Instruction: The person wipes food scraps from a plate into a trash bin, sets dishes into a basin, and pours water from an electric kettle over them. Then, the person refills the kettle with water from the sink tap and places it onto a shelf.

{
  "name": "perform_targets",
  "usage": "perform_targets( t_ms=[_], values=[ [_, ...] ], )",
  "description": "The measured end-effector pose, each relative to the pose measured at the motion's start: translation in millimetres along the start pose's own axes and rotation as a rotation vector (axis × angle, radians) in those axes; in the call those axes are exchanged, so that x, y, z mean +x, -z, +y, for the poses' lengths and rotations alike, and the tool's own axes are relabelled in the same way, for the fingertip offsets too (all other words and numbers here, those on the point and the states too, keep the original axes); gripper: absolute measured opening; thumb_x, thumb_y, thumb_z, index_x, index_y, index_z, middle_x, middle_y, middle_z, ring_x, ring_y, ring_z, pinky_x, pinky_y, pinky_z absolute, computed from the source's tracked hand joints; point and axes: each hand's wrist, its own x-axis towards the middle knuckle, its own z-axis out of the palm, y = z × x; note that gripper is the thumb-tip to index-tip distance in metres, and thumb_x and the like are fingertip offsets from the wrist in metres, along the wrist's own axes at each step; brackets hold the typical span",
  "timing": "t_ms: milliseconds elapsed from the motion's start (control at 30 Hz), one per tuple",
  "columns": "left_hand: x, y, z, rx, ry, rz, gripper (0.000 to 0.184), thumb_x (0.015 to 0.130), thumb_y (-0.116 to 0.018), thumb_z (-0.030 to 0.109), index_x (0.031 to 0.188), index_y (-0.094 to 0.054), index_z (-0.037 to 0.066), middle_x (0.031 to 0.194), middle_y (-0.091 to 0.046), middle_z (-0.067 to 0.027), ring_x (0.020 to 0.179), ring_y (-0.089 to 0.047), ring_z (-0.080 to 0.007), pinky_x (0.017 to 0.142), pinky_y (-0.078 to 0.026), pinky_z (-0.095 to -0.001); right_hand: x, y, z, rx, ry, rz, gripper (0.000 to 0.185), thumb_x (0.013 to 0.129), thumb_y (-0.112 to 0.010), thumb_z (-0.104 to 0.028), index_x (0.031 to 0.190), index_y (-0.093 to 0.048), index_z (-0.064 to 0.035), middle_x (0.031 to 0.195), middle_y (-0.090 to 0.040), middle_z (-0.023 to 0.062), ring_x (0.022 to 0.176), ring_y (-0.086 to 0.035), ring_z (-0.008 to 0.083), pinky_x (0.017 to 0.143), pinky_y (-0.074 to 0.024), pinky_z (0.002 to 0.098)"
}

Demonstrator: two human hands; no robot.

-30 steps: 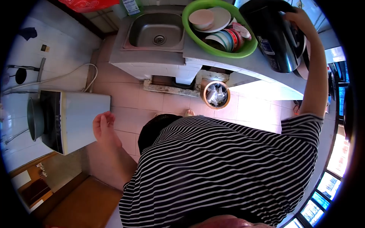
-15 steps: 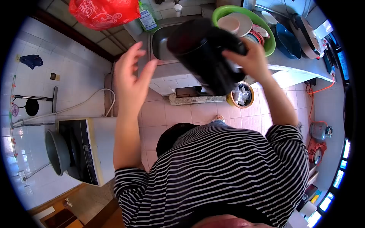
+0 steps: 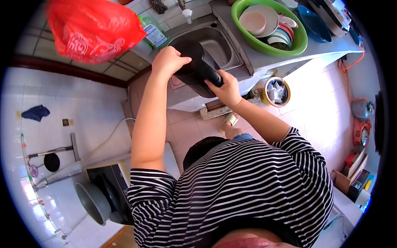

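A large black jug with a handle (image 3: 191,71) is held tilted over the near edge of the sink (image 3: 221,45). My right hand (image 3: 225,89) is wrapped round its handle. At the jug's upper left side, my left hand (image 3: 167,62) grips with the thumb lying across and the fingers mostly hidden behind the hand. The jug's inside cannot be made out. Behind it, the metal basin shows in part, with a white tap nozzle (image 3: 187,15) above.
A red plastic bag (image 3: 93,31) hangs at the upper left beside a green-tinted detergent bottle (image 3: 155,35). Right of the sink stands a green basin (image 3: 304,45) of bowls and plates. Below the counter is a bin (image 3: 264,97). A stove with a grey pot (image 3: 89,202) is at left.
The jug has moved left and down, and its handle has turned toward me. My left hand, apart and open before, has closed on the jug. The view has shifted.
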Motion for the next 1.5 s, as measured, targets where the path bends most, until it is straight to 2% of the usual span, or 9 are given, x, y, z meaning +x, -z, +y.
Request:
perform_targets(
  t_ms=[167,400,500,600,733,833,1000,1333,1500],
  values=[
    [18.5,19.3,60.0,0.310,0.019,0.213,0.046,0.075,-0.057,0.039,0.099,-0.060,0.000,0.097,-0.060,-0.0220,0.095,-0.057,-0.0339,0.081,-0.045,-0.0402,48.0,-49.8,32.3,0.143,-0.137,0.116,0.026,0.063,-0.072,-0.016,0.081,-0.057,-0.0042,0.072,-0.057,0.0142,0.072,-0.055,0.0338,0.064,-0.0440,0.0376],
    [26.1,-45.9,88.7,0.424,-0.139,0.213,0.073,0.075,-0.060,0.032,0.121,-0.029,-0.017,0.064,-0.061,-0.0159,0.058,-0.062,-0.0281,0.052,-0.050,-0.0351,82.7,-113.3,121.7,0.298,-0.238,0.176,0.028,0.068,-0.067,-0.010,0.093,-0.058,-0.0023,0.080,-0.056,0.0139,0.078,-0.055,0.0287,0.068,-0.0433,0.0342],
    [31.6,-93.3,71.0,0.488,-0.323,0.183,0.072,0.074,-0.062,0.032,0.118,-0.034,-0.018,0.064,-0.061,-0.0162,0.055,-0.062,-0.0262,0.051,-0.050,-0.0325,75.9,-154.1,156.9,0.953,-0.398,0.439,0.033,0.068,-0.069,-0.008,0.098,-0.057,0.0004,0.083,-0.056,0.0135,0.079,-0.055,0.0268,0.070,-0.0438,0.0336],
    [33.4,-93.6,54.2,0.353,-0.363,-0.299,0.062,0.072,-0.064,0.028,0.115,-0.043,-0.011,0.071,-0.062,-0.0190,0.062,-0.062,-0.0295,0.055,-0.050,-0.0352,80.9,-155.3,195.3,0.232,-0.388,0.152,0.039,0.064,-0.074,-0.010,0.099,-0.057,-0.0005,0.085,-0.056,0.0132,0.081,-0.056,0.0273,0.072,-0.0442,0.0340],
    [90.4,-54.0,11.1,0.163,-0.410,0.046,0.014,0.074,-0.060,0.015,0.084,-0.058,0.004,0.066,-0.060,-0.0130,0.066,-0.059,-0.0302,0.061,-0.046,-0.0393,79.6,-178.7,241.6,0.397,-0.414,0.211,0.035,0.063,-0.075,-0.011,0.093,-0.059,-0.0032,0.086,-0.056,0.0124,0.080,-0.056,0.0262,0.073,-0.0438,0.0342],
    [177.1,-24.5,-3.4,0.376,-0.739,0.323,0.030,0.078,-0.058,0.012,0.106,-0.051,0.006,0.098,-0.050,-0.0133,0.090,-0.050,-0.0313,0.075,-0.043,-0.0393,85.9,-172.5,233.5,0.460,-0.489,0.139,0.032,0.063,-0.075,-0.011,0.091,-0.060,-0.0026,0.087,-0.058,0.0122,0.080,-0.056,0.0258,0.073,-0.0439,0.0319],
    [285.5,-26.9,-10.0,0.755,-1.091,0.131,0.032,0.078,-0.059,0.018,0.106,-0.051,0.006,0.108,-0.048,-0.0122,0.094,-0.051,-0.0293,0.078,-0.046,-0.0389,93.6,-183.1,251.0,0.310,-0.446,0.186,0.032,0.063,-0.075,-0.010,0.091,-0.060,-0.0028,0.080,-0.060,0.0114,0.075,-0.058,0.0256,0.071,-0.0449,0.0312],
    [310.2,-45.2,21.9,0.705,-0.487,-0.085,0.044,0.077,-0.060,0.030,0.098,-0.049,-0.007,0.095,-0.059,-0.0249,0.089,-0.059,-0.0355,0.078,-0.048,-0.0394,109.2,-177.5,231.5,-0.024,-0.699,-0.006,0.040,0.064,-0.073,-0.014,0.100,-0.059,-0.0036,0.081,-0.063,0.0188,0.073,-0.063,0.0276,0.066,-0.0484,0.0346],
    [336.2,-39.7,10.5,0.627,-0.565,-0.203,0.049,0.082,-0.050,0.041,0.078,-0.062,-0.006,0.082,-0.061,-0.0264,0.080,-0.061,-0.0344,0.073,-0.048,-0.0405,121.6,-171.3,215.7,0.118,-0.771,0.025,0.041,0.065,-0.070,-0.011,0.104,-0.058,-0.0034,0.079,-0.063,0.0202,0.062,-0.063,0.0287,0.061,-0.0488,0.0359]
  ],
)
